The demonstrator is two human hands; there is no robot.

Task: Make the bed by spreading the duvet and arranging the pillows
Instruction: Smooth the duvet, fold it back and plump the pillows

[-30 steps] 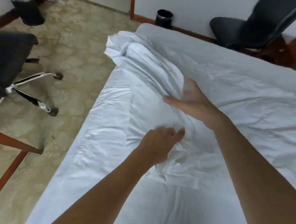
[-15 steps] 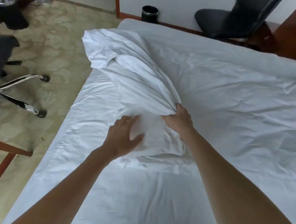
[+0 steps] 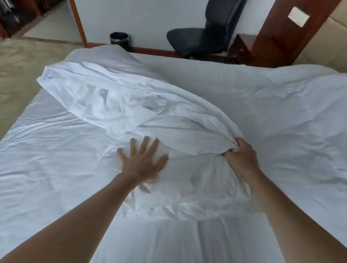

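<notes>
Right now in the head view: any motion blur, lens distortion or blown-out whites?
Head view: left hand smeared by motion blur, right hand sharper where it pinches the duvet; wide-angle bends the wooden post and bed edges; soft daylight, shallow fold shadows, white fabric near clipping but creases readable.

Both my bare arms reach forward. My left hand (image 3: 142,162) lies flat, palm down, its fingers straight and spread apart. My right hand (image 3: 240,158) is further right, its fingers curled tight into a fist that pinches a bunch of white duvet (image 3: 141,107).
</notes>
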